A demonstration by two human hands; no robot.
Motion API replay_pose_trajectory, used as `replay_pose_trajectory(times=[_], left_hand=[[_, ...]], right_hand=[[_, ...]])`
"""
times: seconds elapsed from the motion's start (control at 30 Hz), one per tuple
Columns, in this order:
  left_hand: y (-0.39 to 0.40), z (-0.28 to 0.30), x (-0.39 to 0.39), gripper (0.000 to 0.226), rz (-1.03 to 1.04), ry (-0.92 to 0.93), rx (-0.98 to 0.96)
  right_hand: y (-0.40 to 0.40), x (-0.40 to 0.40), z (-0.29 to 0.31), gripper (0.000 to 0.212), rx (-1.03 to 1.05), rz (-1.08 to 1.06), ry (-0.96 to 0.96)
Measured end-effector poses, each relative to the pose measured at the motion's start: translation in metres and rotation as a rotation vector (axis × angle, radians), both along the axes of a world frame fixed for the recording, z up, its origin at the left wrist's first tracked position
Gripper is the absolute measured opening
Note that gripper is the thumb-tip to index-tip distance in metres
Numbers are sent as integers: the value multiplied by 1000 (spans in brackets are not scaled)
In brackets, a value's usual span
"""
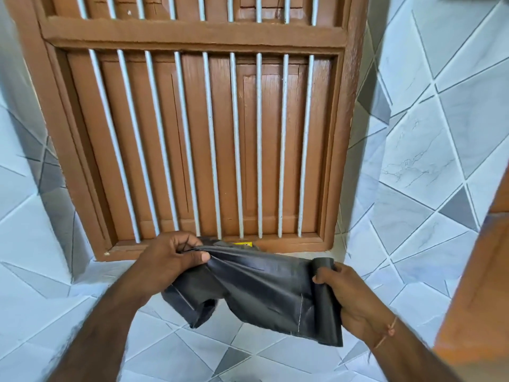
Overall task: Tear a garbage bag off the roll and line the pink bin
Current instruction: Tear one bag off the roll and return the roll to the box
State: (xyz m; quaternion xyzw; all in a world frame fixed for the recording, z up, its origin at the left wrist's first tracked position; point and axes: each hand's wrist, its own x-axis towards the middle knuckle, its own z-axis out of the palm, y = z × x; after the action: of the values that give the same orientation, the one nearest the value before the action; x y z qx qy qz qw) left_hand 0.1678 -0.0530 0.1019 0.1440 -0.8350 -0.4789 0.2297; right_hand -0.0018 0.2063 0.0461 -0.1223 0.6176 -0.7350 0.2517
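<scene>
A big brown wooden window (192, 119) fills most of the view. It has a thick frame and thin white bars (234, 144) that run up and down in front of its shut wooden panels. Around it is a wall of pale tiles (429, 150) with grey lines and a few darker grey triangles. At the right edge there is a wide orange-brown shape (479, 285), but it is too blurry to tell what it is.

Low in the middle, a dark grey garbage bag (261, 288) is stretched between two bare hands. It hangs in soft folds, and its loose end droops down under the left hand. A thin pale line of little holes (300, 312) runs up and down across the plastic, close to the right hand.

The left hand (170, 260) is closed on the top edge of the bag. Its thumb presses the bunched plastic against its fingers, so it is pinching the bag. The bag spreads out to the right and downward from this hand.

The right hand (347, 296) is wrapped around the roll (326, 301), which stands nearly upright in its grip. The fingers curl over the roll's top part, and the bag comes off the roll toward the left. A thin orange thread (389, 330) is tied around the right wrist.

Just behind the bag, on the window ledge, a tiny bit of yellow (242, 244) peeks out.
</scene>
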Motion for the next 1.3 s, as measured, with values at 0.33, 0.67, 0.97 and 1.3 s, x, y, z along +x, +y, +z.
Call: replay_pose_trajectory(times=[0.33, 0.67, 0.97, 1.3], left_hand=[[21, -6, 20, 28, -96, -323, -339], [158, -14, -72, 18, -277, 150, -22], [200, -23, -101, 28, 5, 328, -194], [122, -27, -56, 17, 337, 254, -125]], right_hand=[[35, 36, 43, 19, 61, 46, 344], [62, 15, 70, 18, 75, 99, 541], [57, -14, 51, 17, 21, -226, 520], [84, -54, 72, 27, -371, -443, 50]])
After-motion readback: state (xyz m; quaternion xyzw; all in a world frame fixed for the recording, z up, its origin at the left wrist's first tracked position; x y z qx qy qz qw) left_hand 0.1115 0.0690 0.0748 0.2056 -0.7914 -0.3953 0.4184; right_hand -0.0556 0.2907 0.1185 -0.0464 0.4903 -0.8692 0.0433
